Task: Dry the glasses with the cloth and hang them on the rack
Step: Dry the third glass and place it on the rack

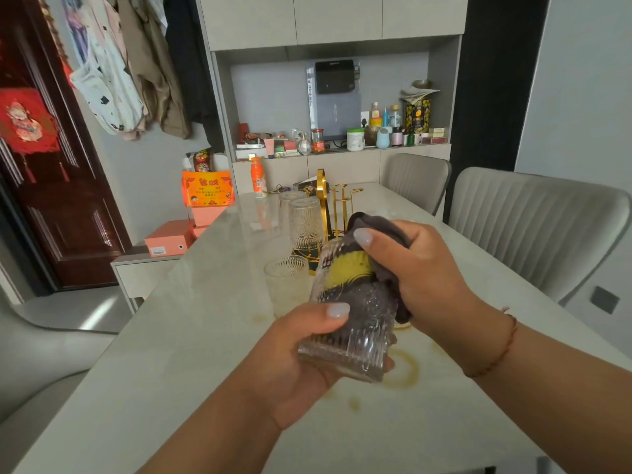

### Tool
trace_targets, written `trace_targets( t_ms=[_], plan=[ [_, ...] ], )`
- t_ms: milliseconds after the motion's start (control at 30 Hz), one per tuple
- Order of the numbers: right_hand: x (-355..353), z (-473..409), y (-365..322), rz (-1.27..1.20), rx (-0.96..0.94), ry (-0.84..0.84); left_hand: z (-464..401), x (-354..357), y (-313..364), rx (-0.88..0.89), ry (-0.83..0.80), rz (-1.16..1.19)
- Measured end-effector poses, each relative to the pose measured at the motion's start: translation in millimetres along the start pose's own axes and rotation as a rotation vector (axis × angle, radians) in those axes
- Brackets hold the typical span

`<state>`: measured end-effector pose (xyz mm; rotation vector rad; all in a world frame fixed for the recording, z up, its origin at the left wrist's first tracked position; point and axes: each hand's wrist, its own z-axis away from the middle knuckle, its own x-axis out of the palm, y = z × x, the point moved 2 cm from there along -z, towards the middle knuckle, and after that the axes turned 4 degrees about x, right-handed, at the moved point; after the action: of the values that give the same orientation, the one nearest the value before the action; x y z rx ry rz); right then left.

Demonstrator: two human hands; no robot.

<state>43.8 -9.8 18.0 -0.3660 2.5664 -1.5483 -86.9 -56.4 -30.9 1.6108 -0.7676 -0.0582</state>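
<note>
We hold a clear ribbed glass tilted above the desk, its thick base toward us and its mouth pointing away toward the rack. Our left hand grasps the base end, thumb laid across the fluted wall and fingers curled underneath. The upper half of the glass is embossed, the lower half cut in straight vertical ribs.

Our right hand clutches a dark grey cloth with a yellow patch, bunched and pushed into the mouth of the glass, so the grey and yellow show through the wall. A thin red string circles the right wrist.

Just left of the held glass, 1 short patterned glass stands mouth up on the desk. Beyond the held glass, the gold wire rack stands on a dark base with 2 tall embossed glasses inverted at its left side; its right prongs are bare. Brownish ring stains mark the desk under the held glass.
</note>
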Motion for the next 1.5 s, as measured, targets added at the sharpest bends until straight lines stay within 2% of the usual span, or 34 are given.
trace_targets(
  t_ms=[67, 100, 133, 233, 267, 300, 333, 367, 433, 500, 567, 633, 667, 767, 833, 867, 900, 1033, 1100, 1167, 1200, 1300, 1367, 1433, 1500],
  plan=[
    [-1.1, -1.3, -2.6, 0.071, -0.018, 0.026, -1.3, -3.0, -1.2, -0.035, -0.003, -0.011],
    [-1.7, -2.5, -3.7, 0.179, -0.042, 0.07, -2.8, -5.6, -0.2, -0.044, 0.055, -0.094],
    [-1.4, -3.5, -5.7, 0.322, -0.067, 0.124, -4.5, -5.2, 2.8, -0.032, 0.15, -0.26],
    [4.4, -5.9, -3.1, 0.674, -0.12, 0.232, -4.9, 1.1, 7.4, 0.026, 0.473, -1.029],
    [7.3, -5.0, -2.3, 0.689, -0.128, 0.231, -4.3, 6.2, 9.1, 0.067, 0.541, -1.181],
    [9.2, -4.6, -2.0, 0.682, -0.13, 0.221, -4.6, 7.4, 8.5, 0.109, 0.563, -1.208],
    [9.9, -3.7, -4.5, 0.649, -0.128, 0.213, -5.5, 4.2, 6.0, 0.144, 0.54, -1.122],
    [8.5, -3.9, -7.0, 0.574, -0.128, 0.205, -7.1, -0.7, 4.4, 0.163, 0.465, -0.931],
    [3.6, -4.7, -9.7, 0.284, -0.088, 0.147, -8.3, -2.8, 3.4, 0.154, 0.185, -0.466],
    [1.1, -5.6, -7.0, -0.02, -0.022, 0.063, -4.9, -2.2, -2.0, 0.092, 0.001, -0.111],
    [0.2, -6.6, -5.4, -0.098, 0.001, 0.042, -3.5, -3.5, -4.8, 0.022, -0.062, 0.03],
    [-1.7, -8.5, -7.0, -0.021, -0.003, 0.085, -6.3, -4.7, -2.2, -0.017, -0.015, -0.026],
    [-2.6, -8.5, -8.6, 0.072, -0.013, 0.127, -8.0, -3.6, 1.7, -0.002, 0.06, -0.136],
    [-0.4, -8.1, -8.0, 0.485, -0.079, 0.232, -13.3, 2.7, 10.5, 0.141, 0.305, -0.662],
    [4.9, -6.3, -6.4, 0.562, -0.11, 0.241, -12.2, 8.5, 12.6, 0.215, 0.381, -0.885],
    [6.4, -5.0, -7.5, 0.556, -0.115, 0.24, -11.3, 7.3, 12.6, 0.235, 0.384, -0.885],
    [6.1, -4.6, -8.5, 0.518, -0.115, 0.237, -10.3, 5.1, 12.6, 0.233, 0.343, -0.788],
    [1.3, 0.8, -9.6, -0.014, -0.056, 0.066, -3.4, 1.7, -1.5, 0.066, -0.027, 0.0],
    [0.2, 2.0, -9.0, -0.105, -0.045, 0.019, -1.4, 0.5, -8.3, 0.008, -0.066, 0.137],
    [-0.2, 0.5, -11.3, -0.014, -0.045, 0.066, -4.1, -2.3, -8.4, -0.016, 0.008, 0.057],
    [-1.1, -0.3, -12.5, 0.106, -0.055, 0.121, -5.6, -2.9, -5.2, 0.005, 0.088, -0.088],
    [1.8, -2.5, -10.6, 0.515, -0.121, 0.228, -7.8, 0.0, 1.7, 0.123, 0.39, -0.728],
    [6.6, -2.7, -5.4, 0.585, -0.153, 0.222, -5.9, 3.6, 1.9, 0.184, 0.517, -0.948],
    [7.3, -3.2, -3.4, 0.569, -0.167, 0.209, -6.6, -1.3, 0.2, 0.207, 0.497, -0.86],
    [4.6, -3.8, -3.1, 0.367, -0.155, 0.152, -7.7, -7.2, -0.2, 0.157, 0.3, -0.513]
  ],
)
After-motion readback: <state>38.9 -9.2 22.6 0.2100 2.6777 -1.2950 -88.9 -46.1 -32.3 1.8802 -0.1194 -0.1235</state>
